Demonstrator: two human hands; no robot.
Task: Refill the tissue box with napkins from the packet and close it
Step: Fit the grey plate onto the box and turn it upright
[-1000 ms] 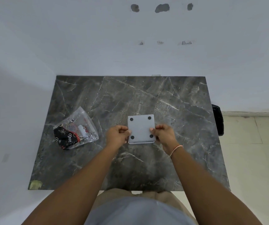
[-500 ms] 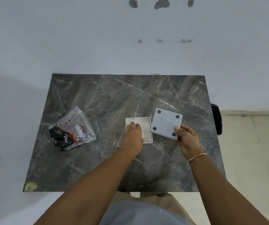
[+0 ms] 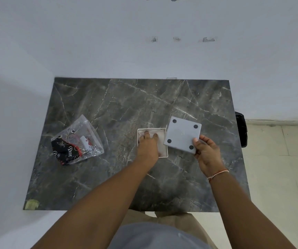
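Observation:
A small square white tissue box (image 3: pixel 163 153) stands open near the middle of the dark marble table (image 3: pixel 130 108). My left hand (image 3: pixel 148 147) lies flat on top of it, fingers spread and pressing on the pale contents inside. My right hand (image 3: pixel 206 153) holds the box's grey square base plate (image 3: pixel 182 134) by its near right corner; the plate carries black round feet at its corners and hangs tilted just right of the box. The clear plastic napkin packet (image 3: pixel 76 141) with black and red print lies at the left of the table, away from both hands.
A white wall rises right behind the table. A black object (image 3: pixel 241 129) stands on the tiled floor by the table's right edge. A yellowish sticker (image 3: pixel 31 204) marks the near left corner. My lap shows below the front edge.
One second ago both hands gripped the closed box. The right hand has since lifted the grey plate off to the right, and the left hand has come down onto the open box.

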